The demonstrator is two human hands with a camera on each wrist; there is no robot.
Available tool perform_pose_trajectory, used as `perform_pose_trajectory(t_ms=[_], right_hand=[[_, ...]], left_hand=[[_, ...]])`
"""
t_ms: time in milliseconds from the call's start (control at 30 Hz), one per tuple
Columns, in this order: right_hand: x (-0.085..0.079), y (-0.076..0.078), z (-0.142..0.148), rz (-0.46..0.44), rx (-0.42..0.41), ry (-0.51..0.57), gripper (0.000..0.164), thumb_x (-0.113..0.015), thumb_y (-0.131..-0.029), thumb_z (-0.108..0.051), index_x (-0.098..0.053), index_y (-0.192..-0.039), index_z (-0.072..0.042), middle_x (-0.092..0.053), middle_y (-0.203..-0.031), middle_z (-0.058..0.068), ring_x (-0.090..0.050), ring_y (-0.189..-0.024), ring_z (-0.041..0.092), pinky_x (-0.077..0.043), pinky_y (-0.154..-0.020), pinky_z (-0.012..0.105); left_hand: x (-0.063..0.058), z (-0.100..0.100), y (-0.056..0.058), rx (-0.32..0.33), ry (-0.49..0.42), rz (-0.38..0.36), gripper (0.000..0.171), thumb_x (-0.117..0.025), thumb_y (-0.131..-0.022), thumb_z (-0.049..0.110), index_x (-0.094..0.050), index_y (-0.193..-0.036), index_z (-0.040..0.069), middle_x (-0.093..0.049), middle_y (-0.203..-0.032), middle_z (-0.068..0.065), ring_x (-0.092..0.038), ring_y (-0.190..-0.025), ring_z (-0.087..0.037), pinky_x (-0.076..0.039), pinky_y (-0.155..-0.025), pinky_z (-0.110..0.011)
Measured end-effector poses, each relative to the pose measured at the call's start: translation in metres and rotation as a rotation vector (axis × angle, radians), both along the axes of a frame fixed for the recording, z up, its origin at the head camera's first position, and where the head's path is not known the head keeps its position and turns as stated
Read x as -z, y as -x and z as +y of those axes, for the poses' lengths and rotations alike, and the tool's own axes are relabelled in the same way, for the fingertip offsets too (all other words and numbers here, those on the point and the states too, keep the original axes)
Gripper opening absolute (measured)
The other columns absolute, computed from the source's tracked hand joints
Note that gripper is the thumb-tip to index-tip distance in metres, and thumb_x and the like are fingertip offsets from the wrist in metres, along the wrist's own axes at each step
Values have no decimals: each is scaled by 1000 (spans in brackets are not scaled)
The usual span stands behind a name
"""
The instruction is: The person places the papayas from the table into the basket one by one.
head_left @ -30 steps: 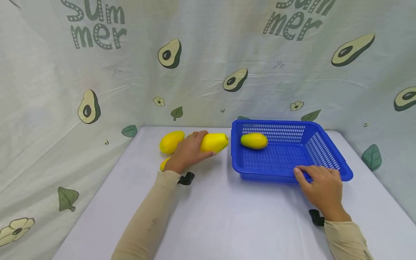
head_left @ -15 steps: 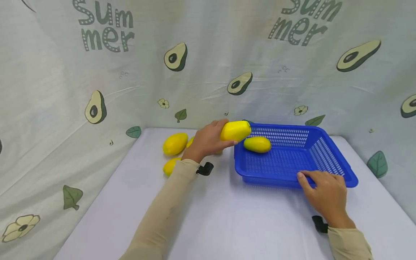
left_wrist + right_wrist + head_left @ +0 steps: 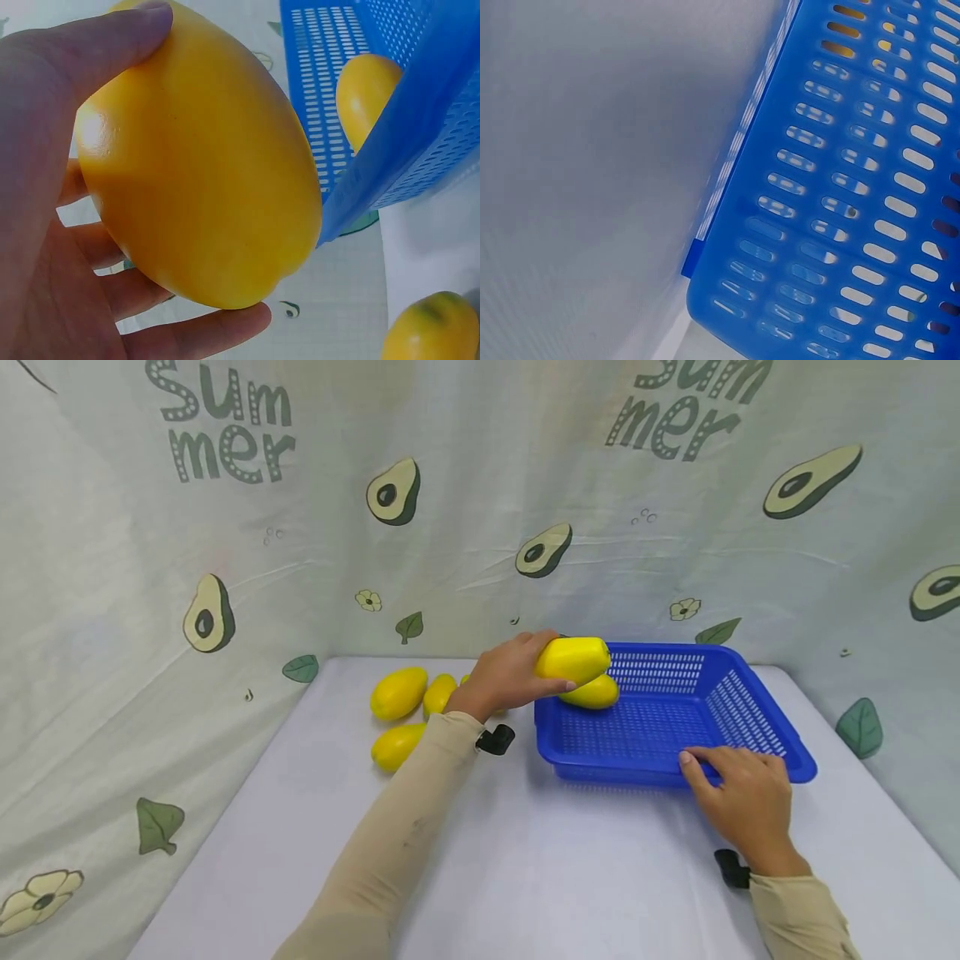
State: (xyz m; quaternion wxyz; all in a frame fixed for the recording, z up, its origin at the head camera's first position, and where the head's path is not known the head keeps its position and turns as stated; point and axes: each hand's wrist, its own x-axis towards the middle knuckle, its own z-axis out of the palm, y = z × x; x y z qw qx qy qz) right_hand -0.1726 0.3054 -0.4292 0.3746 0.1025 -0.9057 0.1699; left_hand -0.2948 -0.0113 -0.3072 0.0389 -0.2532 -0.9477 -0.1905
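My left hand (image 3: 510, 672) grips a yellow mango (image 3: 573, 662) and holds it up over the left end of a blue plastic basket (image 3: 600, 762). The left wrist view shows the thumb on one side of the held fruit (image 3: 202, 165) and the fingers spread along the other. Another mango (image 3: 597, 695) lies inside the basket at its left, partly covered by the held one. At the basket's near side, my right hand (image 3: 746, 802) holds the rim. Its fingers are mostly out of sight in the right wrist view, where the slotted basket wall (image 3: 780, 225) fills the right half.
Left of the basket, several mangoes rest on the white-covered table (image 3: 315, 835), among them a large one (image 3: 399, 693), a smaller one (image 3: 438, 695) and a nearer one (image 3: 397, 747). My left forearm partly hides this group. A printed cloth (image 3: 465, 485) hangs behind the table.
My left hand has lifted the mango from the group on the left and carried it rightward to above the basket. The right hand has stayed on the basket's rim.
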Motion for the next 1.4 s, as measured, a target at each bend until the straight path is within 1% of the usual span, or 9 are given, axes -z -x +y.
perform_pose_trajectory(t_ms=[233,433,633,800,967,1167,1233,1300,1400], right_hand=[[-1,-1,1,28,-20,-10,29,-69,-86,-29,-76,-94,-2,-72,-87,19,-65,-82,41,-38,-77,55],[2,2,2,32,-32,-2,29,-69,-85,-29,-76,-93,-3,-72,-87,18,-65,-83,40,-37,-76,54],[1,7,4,40,-52,-29,29,-68,-86,-31,-77,-93,-5,-73,-85,14,-65,-81,37,-38,-73,51],[-1,5,6,70,-47,-30,29,-68,-85,-32,-77,-91,-5,-72,-82,13,-66,-78,36,-38,-71,51],[-1,3,9,74,-38,-31,30,-67,-85,-33,-77,-90,-5,-72,-81,12,-66,-77,35,-39,-71,51],[-2,3,10,53,-28,-38,29,-68,-85,-32,-77,-90,-5,-73,-81,12,-66,-77,35,-40,-72,51],[-1,2,9,36,-25,-39,28,-69,-85,-31,-77,-90,-5,-73,-82,12,-66,-78,35,-40,-72,51],[-1,1,8,18,-23,-39,28,-69,-86,-31,-77,-92,-5,-73,-84,13,-66,-80,35,-41,-74,52],[-2,-3,9,4,-8,-30,26,-70,-86,-29,-77,-93,-5,-73,-85,13,-66,-82,36,-40,-75,52]], left_hand=[[-7,12,8,15,54,-17,82,-60,-87,70,-37,-152,27,-52,-135,3,-53,-99,-14,-48,-81,-36],[-16,23,20,93,55,-51,81,-62,-87,68,-39,-151,25,-54,-129,3,-53,-98,-13,-48,-81,-34],[-26,31,31,196,-73,-188,71,-69,-87,58,-46,-144,21,-60,-112,5,-56,-95,-14,-49,-82,-32],[-34,38,39,236,-113,-295,75,-68,-87,58,-43,-147,20,-59,-117,3,-57,-101,-17,-49,-87,-34],[-35,45,49,241,-121,-366,75,-66,-89,59,-42,-148,21,-59,-121,2,-57,-104,-17,-48,-90,-35],[-33,54,58,251,-110,-492,76,-65,-88,61,-44,-147,18,-57,-123,0,-59,-104,-20,-56,-79,-36],[-32,58,61,238,-111,-543,76,-65,-88,61,-44,-146,17,-57,-124,-2,-59,-105,-21,-57,-78,-37],[-30,62,63,220,-104,-556,77,-65,-88,62,-43,-147,17,-56,-125,-2,-59,-105,-21,-57,-78,-36],[-28,71,66,206,-84,-544,77,-64,-88,63,-43,-147,17,-56,-125,-3,-59,-105,-20,-57,-79,-36]])
